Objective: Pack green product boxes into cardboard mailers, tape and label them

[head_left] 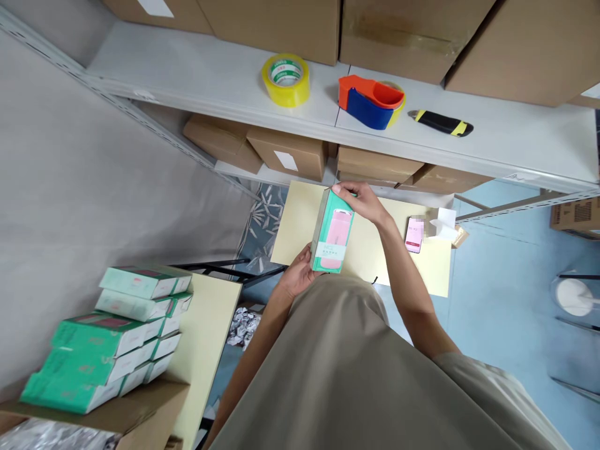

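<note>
Stacked boxes [91, 337]: well left of the phone [414, 234].
Left hand [299, 273]: we clasp the lower side of the green box [335, 234].
Green box: left of the phone; probably light, stiff but crushable, best held by its edges.
Right hand [364, 200]: we grasp its top.

The small oblong green-and-pink box [334, 234] looks like smooth printed card with a faint sheen. The large brown cartons [281, 25] are matt cardboard. The long light-grey shelf [187, 69] resembles smooth painted metal. The round yellow tape roll [290, 95] and orange-and-blue tape dispenser [368, 106] are shiny plastic. The pale-yellow rectangular table [300, 219] looks smooth and matt.
</note>
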Demonstrator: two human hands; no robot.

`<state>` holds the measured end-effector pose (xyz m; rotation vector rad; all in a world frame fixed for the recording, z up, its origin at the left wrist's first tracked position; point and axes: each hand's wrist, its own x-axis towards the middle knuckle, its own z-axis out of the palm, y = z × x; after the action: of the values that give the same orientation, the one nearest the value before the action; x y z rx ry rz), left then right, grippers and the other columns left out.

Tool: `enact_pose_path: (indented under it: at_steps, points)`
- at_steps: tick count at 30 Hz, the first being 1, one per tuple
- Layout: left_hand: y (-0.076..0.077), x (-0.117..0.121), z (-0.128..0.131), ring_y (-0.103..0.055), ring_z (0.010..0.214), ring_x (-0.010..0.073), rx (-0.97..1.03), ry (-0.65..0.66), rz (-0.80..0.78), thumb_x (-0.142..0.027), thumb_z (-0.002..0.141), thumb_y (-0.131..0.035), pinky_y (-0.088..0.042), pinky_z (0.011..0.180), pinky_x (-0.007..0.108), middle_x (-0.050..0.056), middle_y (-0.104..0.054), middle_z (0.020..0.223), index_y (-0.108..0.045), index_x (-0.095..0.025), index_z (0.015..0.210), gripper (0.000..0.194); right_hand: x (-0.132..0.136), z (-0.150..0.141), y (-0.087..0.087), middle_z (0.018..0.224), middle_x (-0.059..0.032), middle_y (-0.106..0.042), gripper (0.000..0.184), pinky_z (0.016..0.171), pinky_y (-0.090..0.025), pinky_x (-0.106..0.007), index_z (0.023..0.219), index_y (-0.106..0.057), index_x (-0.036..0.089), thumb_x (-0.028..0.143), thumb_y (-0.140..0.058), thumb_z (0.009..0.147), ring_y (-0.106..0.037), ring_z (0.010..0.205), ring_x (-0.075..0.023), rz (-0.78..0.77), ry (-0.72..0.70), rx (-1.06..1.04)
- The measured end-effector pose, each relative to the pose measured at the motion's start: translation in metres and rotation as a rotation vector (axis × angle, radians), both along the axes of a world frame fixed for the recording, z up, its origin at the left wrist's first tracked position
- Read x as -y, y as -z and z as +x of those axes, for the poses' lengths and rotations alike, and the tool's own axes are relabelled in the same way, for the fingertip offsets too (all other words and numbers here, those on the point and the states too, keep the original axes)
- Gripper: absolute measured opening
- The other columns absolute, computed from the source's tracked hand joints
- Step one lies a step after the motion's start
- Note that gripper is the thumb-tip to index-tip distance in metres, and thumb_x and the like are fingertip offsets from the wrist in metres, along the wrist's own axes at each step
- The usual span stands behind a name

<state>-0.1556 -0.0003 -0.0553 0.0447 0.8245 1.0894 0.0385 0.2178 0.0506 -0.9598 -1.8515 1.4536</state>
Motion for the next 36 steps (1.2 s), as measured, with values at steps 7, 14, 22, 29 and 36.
enact_pose_path:
  at_steps: [7, 14, 22, 29, 36]
  points:
    - [-0.014, -0.001, 0.004, -0.079, 0.118, 0.0287, -0.040, 0.016, 0.074, -0.033, 0.083, -0.096, -0.068, 0.099, 0.041, 0.008, -0.080, 0.128, -0.067, -0.024, 0.130, 0.056, -0.001, 0.001, 0.017, 0.094, -0.0037, -0.076, 0.071, 0.080, -0.055, -0.034, 0.095, -0.078, 0.022, 0.091, -0.063, 0.089, -0.069, 0.092, -0.0249, -0.073, -0.082, -0.070]
    - [-0.031, -0.008, 0.002, -0.080, 0.113, 0.0303, -0.104, 0.077, 0.051, -0.029, 0.077, -0.093, -0.069, 0.098, 0.047, 0.007, -0.081, 0.119, -0.066, -0.024, 0.121, 0.052, 0.003, -0.005, 0.057, 0.095, -0.0041, -0.069, 0.075, 0.083, -0.054, -0.036, 0.094, -0.067, 0.024, 0.098, -0.059, 0.085, -0.063, 0.091, -0.0230, -0.082, 0.090, -0.124]
    - [-0.043, -0.024, 0.022, -0.076, 0.096, 0.0199, -0.537, -0.010, 0.111, -0.036, 0.069, -0.098, -0.064, 0.077, 0.030, 0.003, -0.075, 0.108, -0.062, -0.023, 0.103, 0.051, 0.016, -0.010, 0.065, 0.109, -0.0052, -0.075, 0.064, 0.096, -0.057, -0.040, 0.111, -0.071, 0.026, 0.086, -0.071, 0.087, -0.067, 0.108, -0.0272, -0.242, 0.204, -0.154]
    - [-0.045, -0.020, 0.028, -0.074, 0.109, 0.0232, -0.642, -0.038, 0.166, -0.042, 0.074, -0.098, -0.066, 0.083, 0.033, 0.006, -0.073, 0.123, -0.065, -0.023, 0.111, 0.053, 0.014, -0.015, 0.084, 0.105, -0.0014, -0.079, 0.073, 0.082, -0.063, -0.035, 0.116, -0.071, 0.028, 0.071, -0.098, 0.064, -0.075, 0.097, -0.0248, -0.505, 0.254, -0.417]
    - [-0.033, -0.013, 0.023, -0.082, 0.100, 0.0236, -0.210, 0.045, 0.033, -0.033, 0.068, -0.102, -0.068, 0.093, 0.040, 0.002, -0.082, 0.110, -0.062, -0.024, 0.112, 0.060, 0.026, -0.025, 0.109, 0.096, 0.0013, -0.079, 0.081, 0.078, -0.064, -0.035, 0.118, -0.069, 0.030, 0.088, -0.087, 0.064, -0.077, 0.093, -0.0252, -0.644, 0.250, -0.555]
